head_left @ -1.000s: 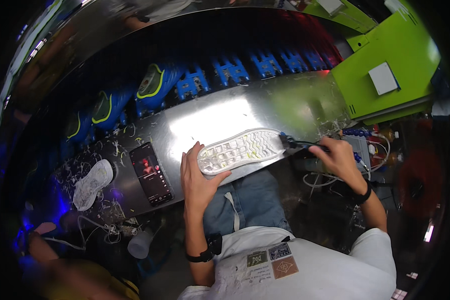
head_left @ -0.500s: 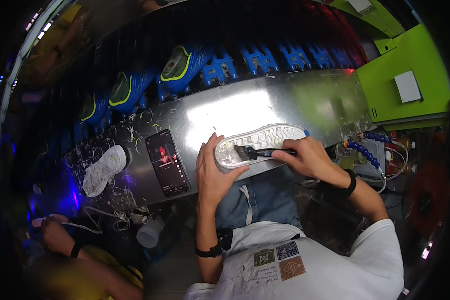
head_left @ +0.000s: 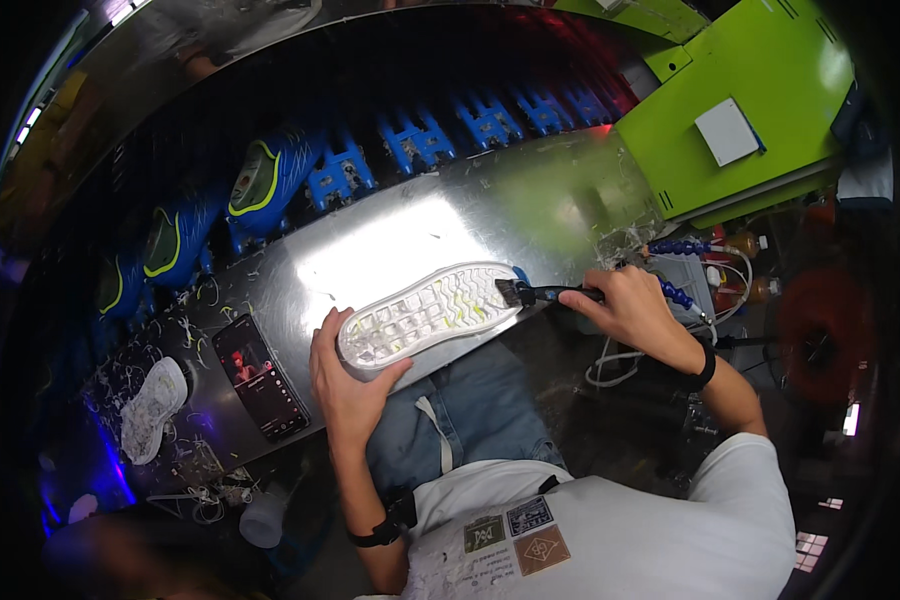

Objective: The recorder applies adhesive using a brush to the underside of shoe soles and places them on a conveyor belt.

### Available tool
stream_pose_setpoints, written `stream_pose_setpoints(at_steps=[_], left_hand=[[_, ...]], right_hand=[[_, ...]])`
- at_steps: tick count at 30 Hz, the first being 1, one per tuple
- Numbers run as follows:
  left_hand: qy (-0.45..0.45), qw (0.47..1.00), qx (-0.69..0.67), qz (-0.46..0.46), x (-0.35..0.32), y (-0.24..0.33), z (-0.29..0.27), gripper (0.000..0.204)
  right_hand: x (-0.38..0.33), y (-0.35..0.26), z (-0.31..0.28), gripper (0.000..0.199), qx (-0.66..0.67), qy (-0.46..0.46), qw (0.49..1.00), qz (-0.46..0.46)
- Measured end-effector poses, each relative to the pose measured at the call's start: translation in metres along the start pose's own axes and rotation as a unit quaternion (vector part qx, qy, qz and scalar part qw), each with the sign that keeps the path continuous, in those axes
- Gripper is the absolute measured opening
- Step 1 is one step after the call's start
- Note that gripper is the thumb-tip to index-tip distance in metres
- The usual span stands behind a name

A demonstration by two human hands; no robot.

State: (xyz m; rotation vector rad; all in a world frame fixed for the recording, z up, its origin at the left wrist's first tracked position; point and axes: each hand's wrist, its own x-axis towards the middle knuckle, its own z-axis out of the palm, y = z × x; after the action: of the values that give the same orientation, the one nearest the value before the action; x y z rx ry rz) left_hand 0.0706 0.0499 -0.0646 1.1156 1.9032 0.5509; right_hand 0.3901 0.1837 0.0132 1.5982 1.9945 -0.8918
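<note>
A white shoe sole (head_left: 410,318) lies on the metal bench with its patterned tread facing up. Around its left end, the thumb and fingers of my left hand (head_left: 355,398) grip it from both sides. A bit of blue shows at the sole's right end. My right hand (head_left: 632,312) is closed on the handle of a black brush (head_left: 545,294). The dark bristles rest on the tread near that right end. Small yellow-green and whitish bits sit in the grooves of the tread.
Left of my left hand a lit phone (head_left: 260,380) lies on the bench (head_left: 470,215), and beyond it a second white sole (head_left: 153,415) among trimmings. Blue shoes (head_left: 258,180) on blue holders line the far side. A green cabinet (head_left: 740,100) stands at the right.
My right hand has moved the brush from the left part of the sole to its right end. My left hand keeps its hold. The whole view has shifted, with the bench further left.
</note>
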Motion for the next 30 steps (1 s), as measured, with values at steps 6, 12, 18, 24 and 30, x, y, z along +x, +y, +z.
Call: stream_pose_setpoints(at_steps=[6, 12, 18, 24, 30], left_hand=[[-0.006, 1.0, 0.003, -0.001, -0.003, -0.003, -0.014, 0.09], [-0.016, 0.999, -0.041, 0.021, -0.003, -0.011, -0.017, 0.094], [-0.008, 0.998, -0.052, 0.024, 0.001, -0.011, -0.015, 0.099], [0.008, 0.999, -0.033, 0.018, 0.0, -0.022, -0.016, 0.094], [0.007, 0.999, -0.018, 0.036, 0.002, -0.027, -0.01, 0.097]], right_hand=[[0.004, -0.011, 0.012, 0.05, 0.314, -0.103, 0.939, 0.096], [0.021, -0.072, 0.05, 0.047, 0.299, -0.129, 0.945, 0.015], [0.018, -0.116, 0.036, 0.046, 0.094, -0.034, 0.99, -0.096], [0.023, -0.106, 0.032, 0.043, -0.029, -0.016, 0.987, -0.154], [0.008, -0.078, 0.029, 0.042, -0.132, 0.026, 0.986, -0.096]])
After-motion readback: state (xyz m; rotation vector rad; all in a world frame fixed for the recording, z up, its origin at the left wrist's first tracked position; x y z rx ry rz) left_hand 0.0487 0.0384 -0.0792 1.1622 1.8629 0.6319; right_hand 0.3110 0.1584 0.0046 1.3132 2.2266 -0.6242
